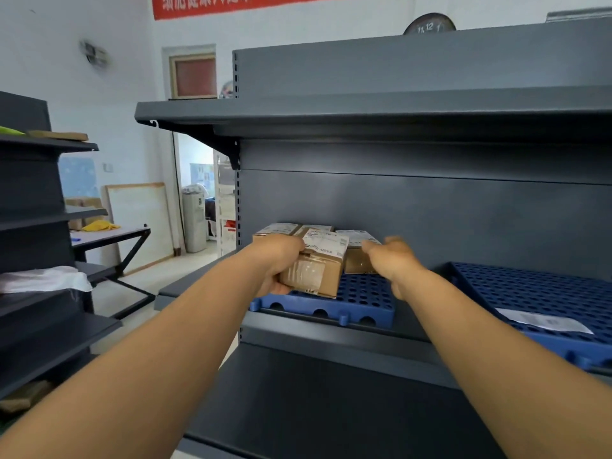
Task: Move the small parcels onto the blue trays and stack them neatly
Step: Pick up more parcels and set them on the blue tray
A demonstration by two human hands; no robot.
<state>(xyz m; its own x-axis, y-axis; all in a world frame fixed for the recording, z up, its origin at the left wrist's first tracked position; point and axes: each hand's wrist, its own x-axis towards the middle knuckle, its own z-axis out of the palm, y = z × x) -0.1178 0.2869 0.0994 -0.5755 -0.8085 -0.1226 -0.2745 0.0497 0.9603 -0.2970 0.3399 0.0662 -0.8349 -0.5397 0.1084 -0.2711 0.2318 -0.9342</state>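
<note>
A small brown cardboard parcel (319, 263) with a white label is tilted just over the left blue perforated tray (361, 303) on the middle shelf. My left hand (281, 260) grips its left end, thumb beneath. Behind it on the same tray sit a parcel at the back left (278, 229) and another at the back right (356, 251). My right hand (392, 260) reaches toward the back right parcel with loosely bent fingers; it is blurred, and I cannot tell whether it touches the box.
A second blue tray (536, 293) lies to the right on the same shelf with a white label slip (543, 321) on it. A dark shelf board (364, 111) hangs overhead. Another dark rack (33, 210) stands at the left, a table (112, 235) beyond it.
</note>
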